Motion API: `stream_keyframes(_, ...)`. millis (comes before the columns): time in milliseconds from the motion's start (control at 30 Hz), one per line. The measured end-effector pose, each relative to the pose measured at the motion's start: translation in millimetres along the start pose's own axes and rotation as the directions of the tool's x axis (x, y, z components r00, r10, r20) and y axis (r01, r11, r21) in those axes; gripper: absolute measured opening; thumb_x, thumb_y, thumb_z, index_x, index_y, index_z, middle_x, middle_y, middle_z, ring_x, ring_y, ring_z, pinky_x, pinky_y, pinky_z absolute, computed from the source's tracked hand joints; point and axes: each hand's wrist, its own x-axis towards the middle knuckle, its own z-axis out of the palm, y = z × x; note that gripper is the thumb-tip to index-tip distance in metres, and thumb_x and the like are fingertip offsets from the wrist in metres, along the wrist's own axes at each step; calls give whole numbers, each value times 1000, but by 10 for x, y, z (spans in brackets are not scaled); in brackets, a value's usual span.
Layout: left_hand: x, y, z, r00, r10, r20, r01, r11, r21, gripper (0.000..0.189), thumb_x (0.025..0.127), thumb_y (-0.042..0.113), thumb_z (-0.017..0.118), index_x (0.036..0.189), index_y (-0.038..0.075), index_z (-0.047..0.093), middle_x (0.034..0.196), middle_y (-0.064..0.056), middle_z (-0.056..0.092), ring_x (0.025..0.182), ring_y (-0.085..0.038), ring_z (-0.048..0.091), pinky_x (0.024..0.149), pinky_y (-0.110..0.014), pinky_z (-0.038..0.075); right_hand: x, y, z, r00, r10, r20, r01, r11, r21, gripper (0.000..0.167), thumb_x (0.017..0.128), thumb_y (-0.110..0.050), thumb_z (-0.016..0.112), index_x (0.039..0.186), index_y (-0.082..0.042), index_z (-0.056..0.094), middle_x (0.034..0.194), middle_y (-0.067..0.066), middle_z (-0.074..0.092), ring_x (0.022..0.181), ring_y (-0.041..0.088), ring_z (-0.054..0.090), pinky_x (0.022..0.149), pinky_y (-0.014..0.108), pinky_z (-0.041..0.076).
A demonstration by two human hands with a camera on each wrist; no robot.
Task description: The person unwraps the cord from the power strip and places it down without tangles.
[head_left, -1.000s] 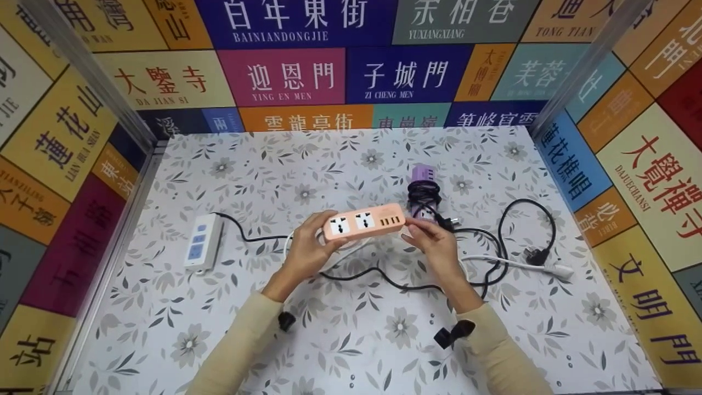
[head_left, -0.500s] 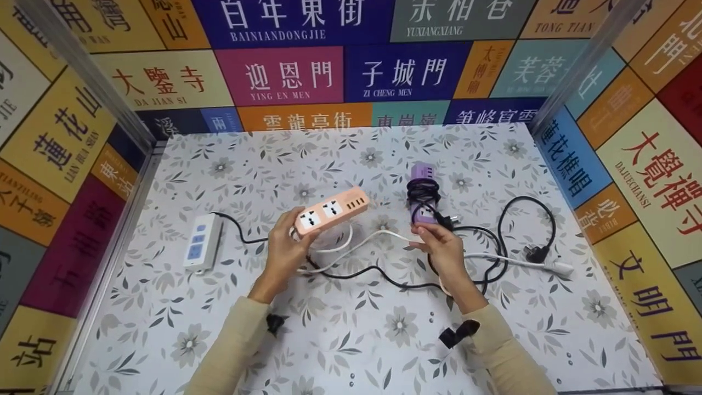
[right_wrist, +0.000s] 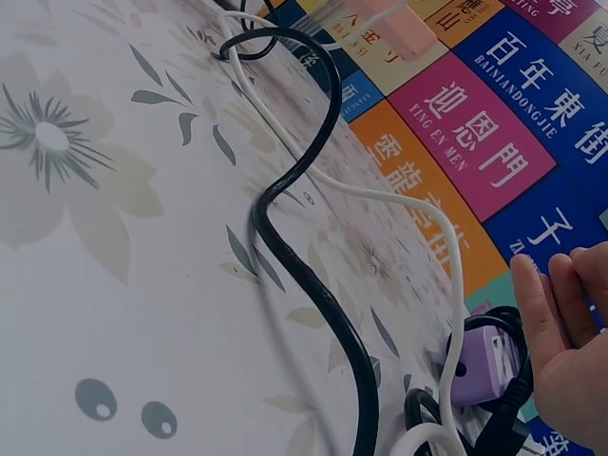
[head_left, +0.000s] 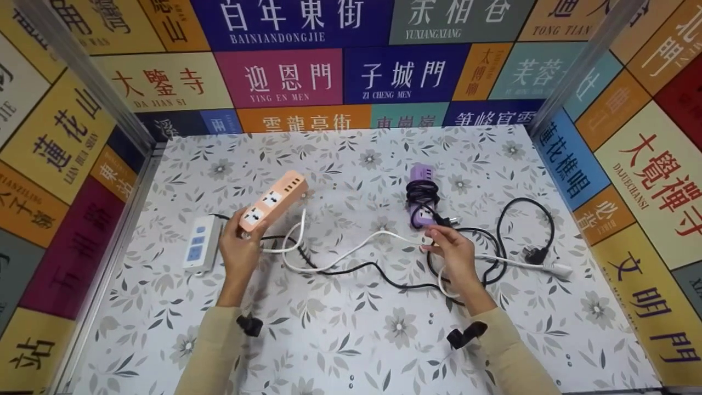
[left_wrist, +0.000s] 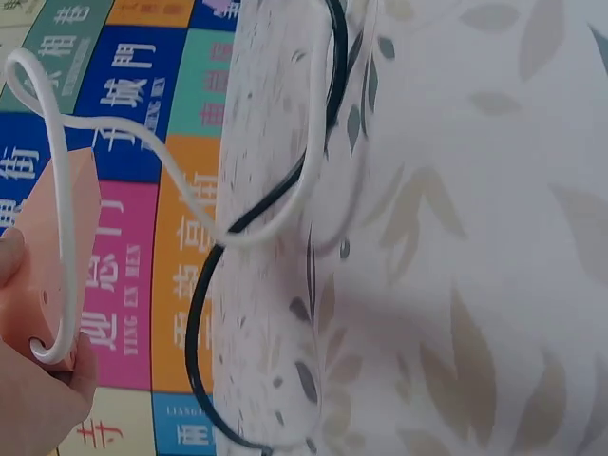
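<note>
My left hand (head_left: 239, 247) grips the lower end of an orange power strip (head_left: 274, 200), raised and tilted with its sockets and USB ports facing up. A white cord (head_left: 351, 249) leaves the strip's gripped end and trails right across the table. In the left wrist view the fingers wrap the strip (left_wrist: 57, 237) beside the cord's exit. My right hand (head_left: 455, 255) hovers over the cord at the right, near a purple power strip (head_left: 422, 219) wound in black cord. Per the right wrist view, its fingers (right_wrist: 543, 313) are extended and apart from the white cord (right_wrist: 454, 275).
A white power strip (head_left: 200, 247) lies at the left, beside my left hand. Its black cord (head_left: 378, 270) runs across under the white one to a loop and a black plug (head_left: 536, 254). A white plug (head_left: 558, 269) lies nearby. Printed panels (head_left: 290, 77) wall the patterned table (head_left: 329, 351).
My left hand has carried the orange power strip leftward and turned it more upright. My right hand has left the strip's end and moved right and slightly down.
</note>
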Motion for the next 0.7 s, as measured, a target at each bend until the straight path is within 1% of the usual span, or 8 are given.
stream_keyframes(67, 21, -21, -71, 1000, -4, -23, 5, 1000, 23, 54, 82, 11, 82, 131, -1, 62, 120, -24, 66, 105, -32, 64, 88, -17, 47, 15, 2, -32, 1000, 6, -20, -6, 1000, -7, 29, 94, -5, 66, 116, 13, 64, 94, 4, 76, 90, 16, 73, 86, 41, 61)
stream_keyframes(133, 36, -52, -135, 999, -16, -49, 18, 999, 41, 54, 83, 12, 82, 131, -1, 62, 120, -24, 66, 105, -30, 63, 88, -16, 46, 36, 9, -65, 999, 22, -37, -22, 1000, -15, 25, 94, -7, 68, 114, 8, 67, 92, 2, 76, 87, 15, 73, 86, 39, 62)
stream_keyframes(200, 47, -102, -192, 997, -27, -76, 30, 999, 40, 54, 83, 11, 81, 131, -2, 61, 119, -25, 65, 101, -28, 62, 85, -20, 47, 50, 12, -95, 998, 36, -47, -37, 999, -16, 24, 93, -7, 68, 114, 5, 68, 92, 2, 76, 86, 15, 73, 85, 37, 62)
stream_keyframes(267, 53, -154, -239, 995, -38, -96, 42, 998, 41, 53, 84, 11, 81, 131, -2, 61, 119, -25, 65, 97, -23, 59, 83, -22, 46, 58, 17, -118, 998, 42, -52, -42, 999, -10, 26, 93, -7, 68, 115, 6, 68, 93, 4, 75, 87, 16, 74, 83, 34, 62)
stream_keyframes(333, 54, -207, -279, 993, -43, -109, 48, 998, 46, 52, 84, 11, 80, 131, -2, 61, 118, -25, 64, 94, -17, 55, 82, -23, 45, 62, 23, -137, 998, 37, -50, -37, 999, -11, 30, 93, -6, 68, 119, 10, 65, 94, 6, 75, 88, 17, 73, 83, 33, 62)
stream_keyframes(433, 51, -292, -322, 990, -39, -132, 48, 997, 64, 49, 85, 11, 80, 129, -2, 63, 117, -24, 65, 92, -14, 53, 80, -22, 43, 62, 34, -158, 998, 23, -56, -24, 999, -26, 33, 94, -6, 68, 120, 13, 63, 95, 10, 75, 89, 20, 73, 85, 36, 62)
stream_keyframes(567, 38, -397, -355, 985, -42, -168, 54, 996, 68, 50, 83, 9, 81, 128, -5, 62, 116, -27, 65, 95, -21, 57, 81, -19, 43, 65, 47, -179, 997, 19, -69, -22, 999, -47, 25, 93, -6, 68, 114, 8, 68, 96, 12, 76, 93, 22, 73, 90, 42, 59)
stream_keyframes(700, 32, -464, -367, 977, -75, -202, 95, 991, 91, 53, 82, 7, 81, 128, -8, 60, 118, -30, 63, 101, -33, 60, 85, -22, 46, 67, 56, -192, 997, 20, -71, -23, 999, -42, 22, 93, -5, 68, 112, 6, 70, 93, 9, 75, 94, 21, 72, 89, 42, 60)
